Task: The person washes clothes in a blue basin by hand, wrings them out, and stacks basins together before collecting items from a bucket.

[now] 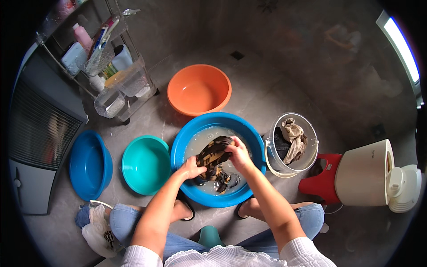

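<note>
Between my feet stands a large blue plastic basin (257,140) with cloudy, sudsy water (200,137). Over that water I hold a dark garment with a tan pattern (213,152). My left hand (192,168) grips its lower left side, fingers and thumb closed on the fabric. My right hand (238,153) pinches its upper right edge. The garment's lower part hangs into the water in wet folds, and I cannot tell whether the dark cloth there is the same piece.
An orange basin (200,90) stands beyond; a turquoise basin (146,165) and a smaller blue basin (88,165) are left. A clear bucket (310,147) holding clothes touches or nearly touches the large basin's right side. Farther out are a red-and-beige appliance (362,177) and a wheeled rack (133,110).
</note>
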A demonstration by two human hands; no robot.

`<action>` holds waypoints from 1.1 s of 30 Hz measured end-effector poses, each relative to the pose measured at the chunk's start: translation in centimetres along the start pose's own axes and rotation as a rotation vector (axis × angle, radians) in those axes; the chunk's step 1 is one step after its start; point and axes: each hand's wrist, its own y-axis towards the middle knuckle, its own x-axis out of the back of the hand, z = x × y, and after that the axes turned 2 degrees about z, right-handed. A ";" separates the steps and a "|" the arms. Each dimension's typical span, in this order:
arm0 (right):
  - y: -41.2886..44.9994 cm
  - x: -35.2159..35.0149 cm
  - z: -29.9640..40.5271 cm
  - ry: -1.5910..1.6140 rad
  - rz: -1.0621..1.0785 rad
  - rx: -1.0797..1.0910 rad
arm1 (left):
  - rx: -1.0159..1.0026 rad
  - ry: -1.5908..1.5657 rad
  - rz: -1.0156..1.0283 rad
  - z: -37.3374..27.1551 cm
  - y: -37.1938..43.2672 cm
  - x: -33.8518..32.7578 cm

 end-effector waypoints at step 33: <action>1.9 12.3 -14.2 -1.346 -0.610 0.230 | 0.479 -1.275 -0.161 2.2 5.4 -16.9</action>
